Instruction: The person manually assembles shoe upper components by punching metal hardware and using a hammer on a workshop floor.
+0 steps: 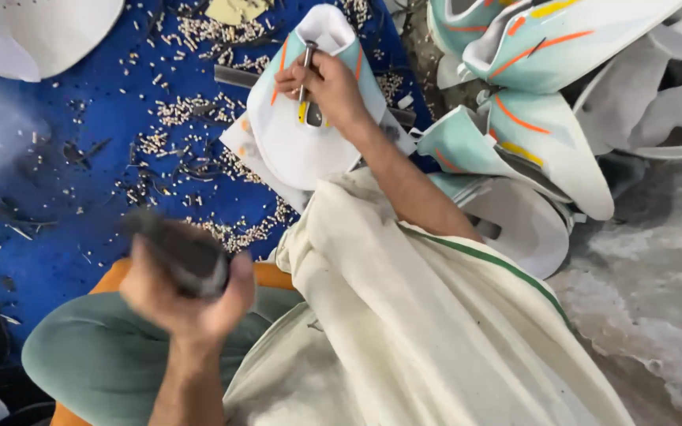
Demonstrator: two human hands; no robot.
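Note:
My right hand (331, 85) pinches a thin metal punch (306, 72) upright on a white shoe-upper piece (297, 138) with teal and orange trim. The piece lies on the blue mat (57, 166). My left hand (187, 296) is raised nearer me, motion-blurred, and grips a dark hammer-like tool (183, 252). A cream cloth with a green stripe (436, 323) covers my lap, and my right forearm passes behind its upper edge.
Small pale punched-out bits and dark scraps (191, 110) litter the blue mat. A pile of similar teal, white and orange shoe uppers (546, 118) lies to the right on a grey floor (657, 268). A white piece (41, 31) sits at the top left. My green-clad knee (96, 355) rests on an orange cushion.

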